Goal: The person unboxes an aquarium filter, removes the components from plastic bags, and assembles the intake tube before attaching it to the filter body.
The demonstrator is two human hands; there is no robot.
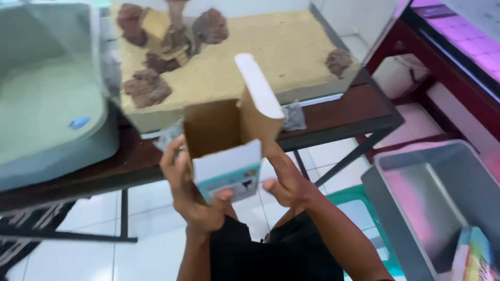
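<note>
Cardboard box flaps open, left hand, right hand gripping sides

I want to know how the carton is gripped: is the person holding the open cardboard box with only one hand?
No. Both the left hand and the right hand grip the open cardboard box.
</note>
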